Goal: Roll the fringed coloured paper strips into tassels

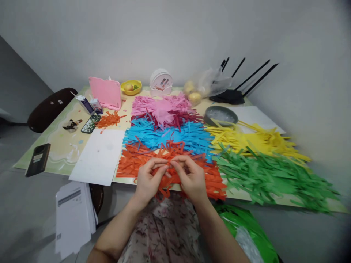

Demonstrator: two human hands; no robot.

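At the table's front edge, my left hand (151,176) and my right hand (191,176) meet with thumbs and fingers pinched together. Both are closed on a fringed orange paper strip (163,191), whose loose ends hang below and stick up behind my fingers. The exact spot they grip is partly hidden by the fingertips. Around my hands lies a pile of orange fringed paper (130,160). Just behind it are blue fringed paper (167,136), dark red fringe (182,122) and pink fringed paper (161,107).
Green fringe (274,177) and yellow fringe (255,141) cover the right side. Behind stand a dark bowl (221,115), a black router (227,96) and a pink tablet case (105,92). White sheets (97,157), a phone (38,159) and small orange scraps (109,119) lie left.
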